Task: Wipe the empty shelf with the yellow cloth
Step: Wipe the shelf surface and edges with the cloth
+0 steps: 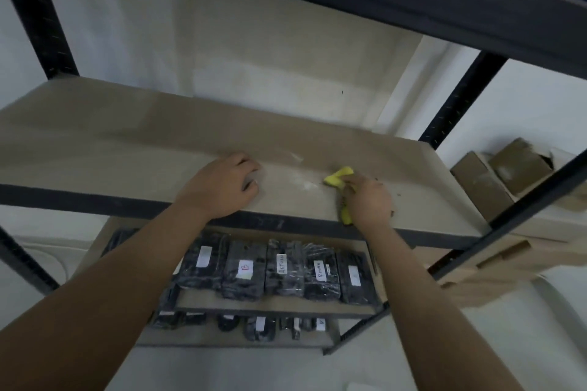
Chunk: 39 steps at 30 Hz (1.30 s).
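Fingers (352, 182) of the right hand (368, 200) clamp the yellow cloth (338, 176) against the empty shelf (127, 149), at about 3 o'clock from the left hand (222, 184). That hand rests palm-down on the board, its fingers curled loosely, holding nothing.

Shelf (127, 149): matt brown board, smooth, with pale smears. Frame posts (41, 18): dark painted metal, perforated. Yellow cloth (338, 176): soft, crumpled fabric. Packs below (282, 266): glossy plastic wrap, paper labels.
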Motion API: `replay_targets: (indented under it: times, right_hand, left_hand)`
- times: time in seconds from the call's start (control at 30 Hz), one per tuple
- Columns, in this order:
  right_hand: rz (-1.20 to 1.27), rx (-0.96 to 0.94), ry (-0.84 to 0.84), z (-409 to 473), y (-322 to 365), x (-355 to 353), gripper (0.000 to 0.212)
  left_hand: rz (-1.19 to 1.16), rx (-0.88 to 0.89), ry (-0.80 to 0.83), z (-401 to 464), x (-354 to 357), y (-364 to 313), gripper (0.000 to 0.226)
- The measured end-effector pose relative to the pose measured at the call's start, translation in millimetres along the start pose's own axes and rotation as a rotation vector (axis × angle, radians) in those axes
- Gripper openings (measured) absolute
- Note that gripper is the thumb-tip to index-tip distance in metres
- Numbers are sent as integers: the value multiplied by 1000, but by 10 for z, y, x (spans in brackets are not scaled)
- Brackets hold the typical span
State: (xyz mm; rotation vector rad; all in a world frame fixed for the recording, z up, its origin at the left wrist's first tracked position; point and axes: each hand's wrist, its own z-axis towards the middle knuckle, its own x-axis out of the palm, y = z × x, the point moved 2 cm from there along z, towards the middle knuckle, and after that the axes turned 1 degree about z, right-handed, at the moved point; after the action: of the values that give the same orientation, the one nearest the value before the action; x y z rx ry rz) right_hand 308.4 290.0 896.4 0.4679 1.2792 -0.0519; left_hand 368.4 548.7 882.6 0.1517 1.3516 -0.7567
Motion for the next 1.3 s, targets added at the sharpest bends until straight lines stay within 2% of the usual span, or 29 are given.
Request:
replay_targets:
  times: [0.1, 0.2, 0.23, 0.3, 0.37, 0.43, 0.53, 0.63, 0.77, 0.87, 0.93, 1.07, 1.2, 1.3]
  right_hand:
    - [169, -111, 25, -237, 226, 1, 23]
    - [477, -17, 27, -191, 61, -192, 23]
    - [482, 45, -27, -152, -62, -262, 24]
    - [325, 147, -123, -128, -295, -325, 25]
    - [86, 188, -110, -167, -349, -250, 28]
    - [-12, 178, -141, -220, -181, -107, 26]
    - [64, 55, -237, -345, 233, 97, 18]
    - [139, -25, -221, -405, 460, 174, 20]
    - [225, 125, -268, -117, 85, -25, 25]
    - [120, 259, -199, 251, -235, -101, 29]
    - [28, 284, -124, 529, -265, -43, 32]
    - [-120, 197, -33, 1038, -84, 166, 33]
    - [-83, 58, 15, 1460, 82, 308, 37]
    - [-52, -103, 144, 1716, 279, 401, 35]
  left_hand:
    - [0, -1, 27, -12, -23, -15, 43]
    - [21, 7, 56, -44, -35, -17, 45]
    - [33, 14, 58, -54, -31, -16, 46]
    - [41, 20, 64, -67, -8, -22, 46]
    - [40, 15, 63, -63, 7, -28, 47]
    - [41, 16, 41, -53, 11, -29, 47]
    - [25, 11, 26, -38, 2, -20, 46]
    - [-14, -11, 33, -45, -10, 5, 47]
    - [-28, -61, 0, -66, -18, 79, 49]
    - [35, -47, 34, -46, 19, 90, 51]
    - [65, -41, 64, -23, 46, 81, 52]
    - [100, -42, 41, 2, 80, 98, 52]
    - [103, -61, 46, 16, 104, 129, 53]
    - [98, -72, 34, 15, 107, 138, 52]
